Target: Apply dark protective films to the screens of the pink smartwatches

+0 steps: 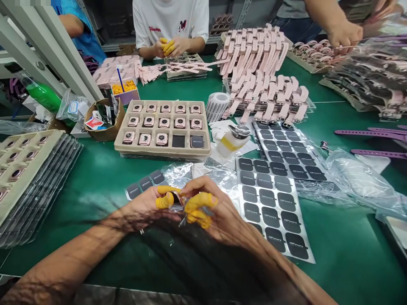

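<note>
My left hand [152, 207], with yellow covers on its thumb and a finger, grips a small pink-rimmed watch case [177, 198] by its edge. From the right, my right hand [210, 207] touches the case with its covered fingers; a thin, partly hidden item shows below these fingers. Behind my hands stands a beige tray [162, 151] of watch cases, with one dark empty compartment in its front row. Sheets of black square stickers [270, 197] lie to the right, and a smaller strip [145, 183] is beside my left hand.
A pump bottle [231, 142], label roll [218, 106] and cardboard box [106, 123] stand behind. Stacked trays [38, 182] are left; pink straps [267, 93] and plastic bags [356, 178] lie right. A person [171, 25] works opposite; another person's hand [345, 36] is at back right.
</note>
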A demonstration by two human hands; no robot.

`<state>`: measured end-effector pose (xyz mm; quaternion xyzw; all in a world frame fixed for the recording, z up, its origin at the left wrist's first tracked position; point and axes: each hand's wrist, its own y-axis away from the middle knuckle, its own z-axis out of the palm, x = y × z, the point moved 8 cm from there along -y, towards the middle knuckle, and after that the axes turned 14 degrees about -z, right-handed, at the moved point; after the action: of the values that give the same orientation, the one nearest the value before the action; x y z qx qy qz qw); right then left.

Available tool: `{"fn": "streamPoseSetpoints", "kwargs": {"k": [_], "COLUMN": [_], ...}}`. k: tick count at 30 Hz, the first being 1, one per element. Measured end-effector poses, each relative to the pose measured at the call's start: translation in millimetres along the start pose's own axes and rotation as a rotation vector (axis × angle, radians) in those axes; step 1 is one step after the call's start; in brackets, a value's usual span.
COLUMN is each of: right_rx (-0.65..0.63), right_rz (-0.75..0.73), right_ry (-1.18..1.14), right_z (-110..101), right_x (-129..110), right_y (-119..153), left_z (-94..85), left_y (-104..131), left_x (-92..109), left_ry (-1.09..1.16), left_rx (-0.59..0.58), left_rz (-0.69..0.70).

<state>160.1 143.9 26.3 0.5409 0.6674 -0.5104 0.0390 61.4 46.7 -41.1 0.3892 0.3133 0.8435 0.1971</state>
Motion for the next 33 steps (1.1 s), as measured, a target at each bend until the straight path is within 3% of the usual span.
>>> {"fn": "streamPoseSetpoints", "kwargs": {"k": [3,6,9,13,15,18,22,26,33], "right_rx": [0.076,0.048,-0.14,0.007,0.017,0.04,0.085,0.074,0.092], "right_rz": [-0.012,0.171,0.318,0.368,0.37,0.226,-0.061,-0.037,-0.017], "right_ry": [-0.069,0.06,0.327,0.589,0.663,0.566,0.285,0.351,0.333], "right_z": [-16.4,-22.4,-15.5,-29.4,-31.5,-26.2,-4.9,13.0,14.3], "right_x": [2.6,27.1,53.5,73.9,79.6,69.1,30.0,21.3,30.1], "right_y": [-5.4,2.5,16.8,26.3,26.8,16.9,-2.6,-7.5,-1.3], "left_z": [-15.5,-27.5,-32.1,-31.9,-29.7,-28.4,-28.4,-30.5,-30.7], "left_y": [1.7,6.3,5.9,3.0,-0.3,-4.4,-9.5,-12.1,-12.0], "left_x": [14.4,31.6,39.0,38.4,35.4,32.0,27.0,23.0,22.9], "left_ry": [-0.038,-0.066,-0.116,-0.141,-0.158,-0.205,-0.319,-0.394,-0.409], "left_rx": [0.22,0.38,0.419,0.416,0.405,0.408,0.384,0.375,0.394], "left_rz": [0.153,0.297,0.334,0.35,0.338,0.333,0.326,0.32,0.317]}}
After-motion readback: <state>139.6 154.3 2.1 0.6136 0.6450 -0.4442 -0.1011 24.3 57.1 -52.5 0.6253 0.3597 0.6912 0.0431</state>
